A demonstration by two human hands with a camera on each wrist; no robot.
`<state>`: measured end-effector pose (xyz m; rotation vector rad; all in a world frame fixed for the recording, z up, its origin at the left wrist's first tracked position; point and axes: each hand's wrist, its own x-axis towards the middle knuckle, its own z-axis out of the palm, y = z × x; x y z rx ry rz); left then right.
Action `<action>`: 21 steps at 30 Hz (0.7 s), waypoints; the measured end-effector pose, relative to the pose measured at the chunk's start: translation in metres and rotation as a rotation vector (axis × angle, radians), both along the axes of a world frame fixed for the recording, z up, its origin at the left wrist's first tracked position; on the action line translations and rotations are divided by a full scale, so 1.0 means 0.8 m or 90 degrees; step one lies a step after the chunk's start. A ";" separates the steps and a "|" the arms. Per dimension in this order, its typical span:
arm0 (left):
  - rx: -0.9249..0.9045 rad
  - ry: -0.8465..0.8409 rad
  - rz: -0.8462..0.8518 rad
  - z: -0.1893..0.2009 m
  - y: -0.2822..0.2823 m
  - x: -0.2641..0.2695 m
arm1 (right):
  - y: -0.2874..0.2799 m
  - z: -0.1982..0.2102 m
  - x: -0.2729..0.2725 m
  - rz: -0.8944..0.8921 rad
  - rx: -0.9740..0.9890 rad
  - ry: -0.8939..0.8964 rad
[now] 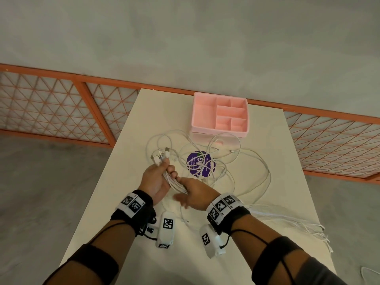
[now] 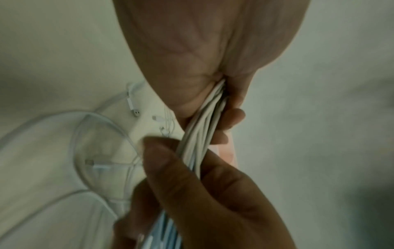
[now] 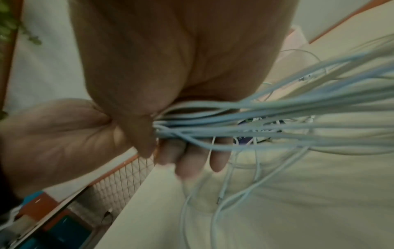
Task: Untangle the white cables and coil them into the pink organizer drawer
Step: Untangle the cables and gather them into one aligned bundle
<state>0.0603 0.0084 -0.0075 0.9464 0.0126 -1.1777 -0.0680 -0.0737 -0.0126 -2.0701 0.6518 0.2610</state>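
**Cables bunched for combing out**

Pale table [image 1: 127, 202] against a grey wall. Pink organizer [image 1: 220, 114] beyond the fingertips, upper compartments bare. Loose white cables [image 1: 226, 161] sprawled between fingers and organizer. Left hand [image 1: 156, 179] clenched round the bundle near the plugs, likely anchoring it. Right hand [image 1: 194, 195] pinching the same strands just beside, likely to separate them.

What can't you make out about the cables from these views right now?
- Head view: how many white cables are in the bundle; the left hand and right hand cover it.
- Head view: the strands past the table's right edge are motion-blurred.
- Head view: the pink plastic organizer drawer front; cables cross it.
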 end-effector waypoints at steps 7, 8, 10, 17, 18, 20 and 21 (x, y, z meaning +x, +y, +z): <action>0.053 0.036 0.146 -0.048 0.038 0.025 | 0.011 0.007 0.046 0.200 -0.098 0.124; 0.059 0.052 0.163 -0.056 0.046 0.029 | 0.008 0.014 0.054 0.197 -0.107 0.125; 0.067 0.070 0.182 -0.065 0.060 0.037 | -0.006 0.023 0.076 0.170 -0.127 0.087; 0.088 0.062 0.187 -0.070 0.067 0.043 | -0.022 -0.002 0.166 0.262 -0.352 0.117; 0.089 0.060 0.189 -0.070 0.067 0.044 | -0.022 -0.008 0.173 0.280 -0.373 0.134; 0.092 0.049 0.186 -0.071 0.066 0.044 | -0.020 -0.016 0.182 0.303 -0.427 0.175; 0.094 0.040 0.181 -0.070 0.067 0.044 | -0.018 -0.020 0.183 0.313 -0.463 0.198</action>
